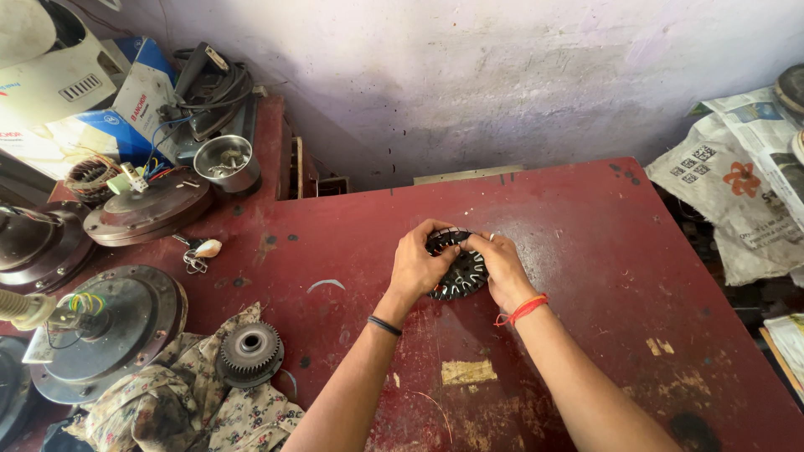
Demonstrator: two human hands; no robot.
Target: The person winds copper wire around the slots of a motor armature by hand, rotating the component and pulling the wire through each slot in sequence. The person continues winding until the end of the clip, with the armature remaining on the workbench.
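A round black slotted stator core [459, 274] with white slot liners lies on the dark red table [586, 251], near its middle. My left hand [416, 266] grips its left rim, with the fingers curled over the top edge. Over the right side of the core my right hand [505, 269] is closed on it, and the fingertips of both hands meet at the top. A black band circles my left wrist, an orange thread my right wrist. Much of the core is hidden under my hands.
A second bare stator core [249, 352] rests on a flowered cloth [201, 393] at the lower left. Fan motor housings [113, 322] with coloured wires, a steel bowl [226, 161], boxes and cables crowd the left side. Crumpled newspaper [741, 180] lies at the right edge. A wall stands behind.
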